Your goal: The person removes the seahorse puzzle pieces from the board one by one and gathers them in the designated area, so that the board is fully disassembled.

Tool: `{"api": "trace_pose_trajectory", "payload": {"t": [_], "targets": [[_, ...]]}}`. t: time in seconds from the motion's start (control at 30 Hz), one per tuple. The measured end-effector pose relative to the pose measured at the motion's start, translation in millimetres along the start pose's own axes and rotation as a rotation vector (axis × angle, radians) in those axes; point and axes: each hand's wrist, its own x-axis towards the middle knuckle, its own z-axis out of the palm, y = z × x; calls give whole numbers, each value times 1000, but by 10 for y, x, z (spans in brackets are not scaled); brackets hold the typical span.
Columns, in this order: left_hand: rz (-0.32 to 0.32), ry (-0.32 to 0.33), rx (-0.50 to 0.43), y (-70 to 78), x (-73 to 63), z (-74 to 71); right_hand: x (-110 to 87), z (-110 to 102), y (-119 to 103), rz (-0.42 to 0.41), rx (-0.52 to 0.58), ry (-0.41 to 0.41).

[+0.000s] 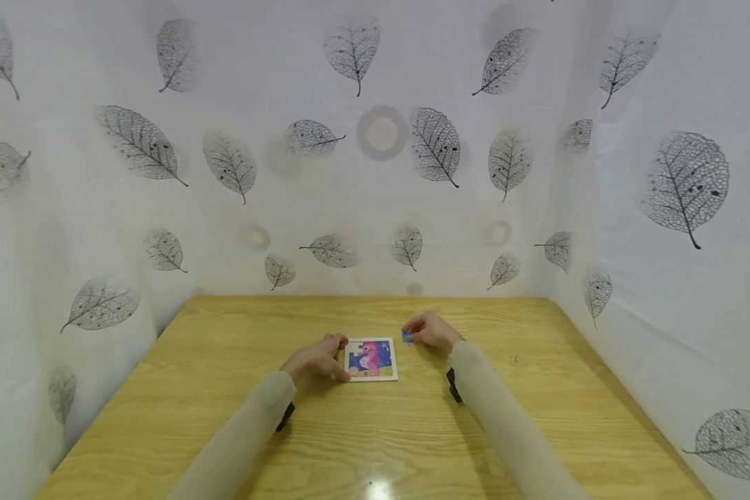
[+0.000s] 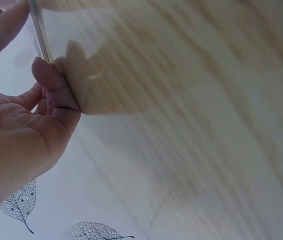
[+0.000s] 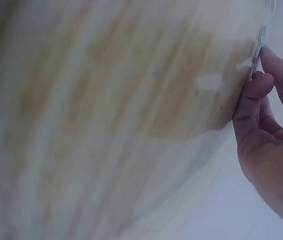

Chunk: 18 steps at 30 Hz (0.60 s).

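Observation:
A square jigsaw puzzle (image 1: 371,360) in a white frame lies on the table, showing a pink figure on dark blue. My left hand (image 1: 317,357) holds its left side, with the thumb by the near corner and the fingers by the far one. The left wrist view shows the thumb (image 2: 49,75) against the frame's thin edge (image 2: 41,35). To the right of the frame, my right hand (image 1: 434,332) pinches a small blue puzzle piece (image 1: 406,337) between thumb and fingers. In the right wrist view that piece (image 3: 260,47) appears edge-on, low over the wood.
The wooden table (image 1: 375,430) reaches back to a white curtain (image 1: 375,201) printed with grey leaves. More curtain hangs along the left and right sides. Both forearms, in light sleeves (image 1: 506,417), stretch over the near part of the table.

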Motion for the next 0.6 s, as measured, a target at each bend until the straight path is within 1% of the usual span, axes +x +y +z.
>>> {"api": "trace_pose_trajectory", "payload": {"t": [0.13, 0.3, 0.47, 0.6], "targets": [[-7, 3, -6, 1, -11, -1, 9, 1, 13, 1, 16, -20], [-20, 3, -15, 15, -3, -10, -7, -21, 12, -25, -8, -31], [-31, 3, -13, 7, 2, -10, -31, -23, -1, -7, 7, -32], [-29, 6, -14, -4, -3, 0, -26, -12, 23, -9, -6, -28]]}}
